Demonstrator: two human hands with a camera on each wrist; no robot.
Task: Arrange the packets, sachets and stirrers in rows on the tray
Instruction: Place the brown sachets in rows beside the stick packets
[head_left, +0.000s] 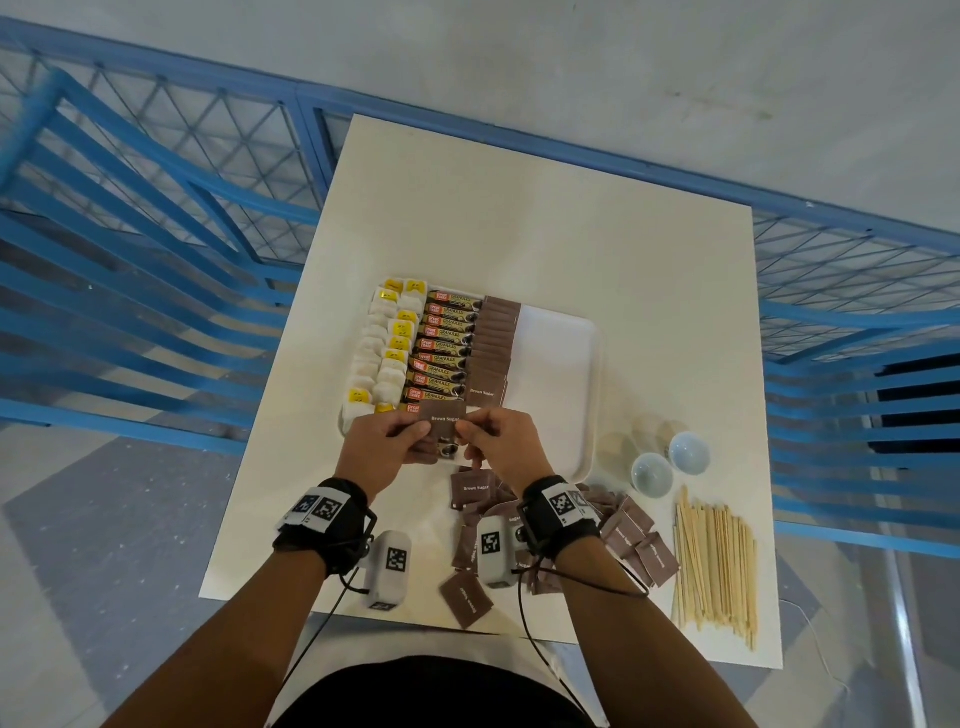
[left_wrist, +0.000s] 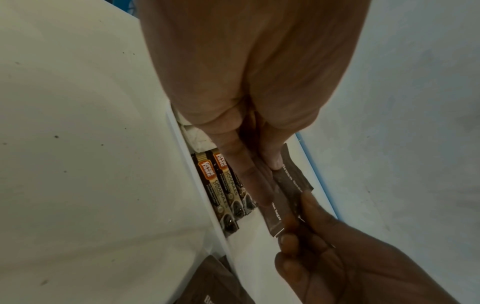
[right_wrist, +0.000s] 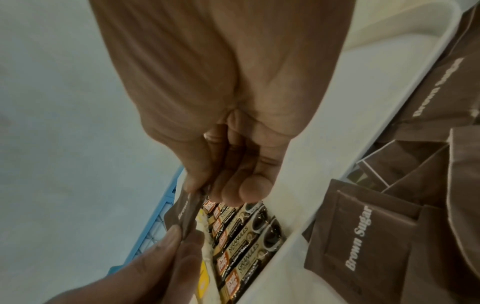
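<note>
**Both hands hold brown sugar sachets over the tray**

The left hand (head_left: 387, 441) and the right hand (head_left: 501, 441) pinch flat brown paper sachets printed "Brown Sugar" (head_left: 441, 420) between thumb and fingers, just above the near edge of the white rectangular plastic tray (head_left: 561, 364). On the tray, from its left side, lie rows of white tea bags with yellow tags (head_left: 387, 348), dark coffee granule stick packets (head_left: 447, 345) and a row of brown sachets (head_left: 493, 345). Near the tray, loose brown sachets (head_left: 470, 488) lie on the white square table (head_left: 519, 208), with thin wooden stirrers (head_left: 714, 561) to the right.
</note>
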